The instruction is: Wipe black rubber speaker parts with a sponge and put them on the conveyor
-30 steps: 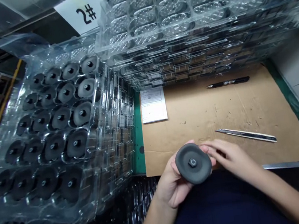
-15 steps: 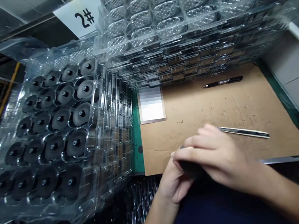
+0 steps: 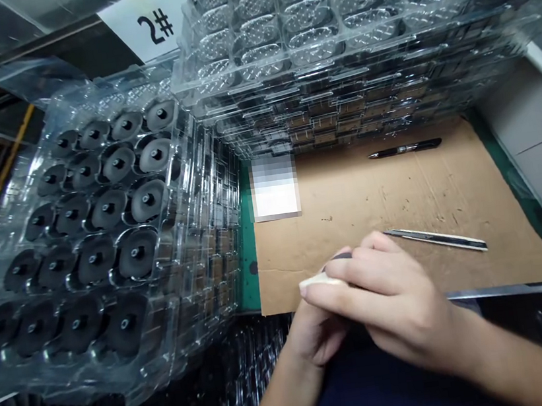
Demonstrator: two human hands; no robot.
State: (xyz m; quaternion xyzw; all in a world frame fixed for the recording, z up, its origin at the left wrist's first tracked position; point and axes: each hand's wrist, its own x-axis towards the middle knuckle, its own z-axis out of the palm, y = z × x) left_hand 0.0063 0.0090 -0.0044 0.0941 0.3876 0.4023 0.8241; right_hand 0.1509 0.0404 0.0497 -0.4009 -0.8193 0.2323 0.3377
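The left hand (image 3: 317,337) cupped and the right hand (image 3: 393,297) closed over a dark disc (image 3: 339,256), held above the near edge of a cardboard sheet (image 3: 424,196). Nearly hidden, it seemed light and fairly stiff, best taken by its rim; its facing and any long axis could not be told
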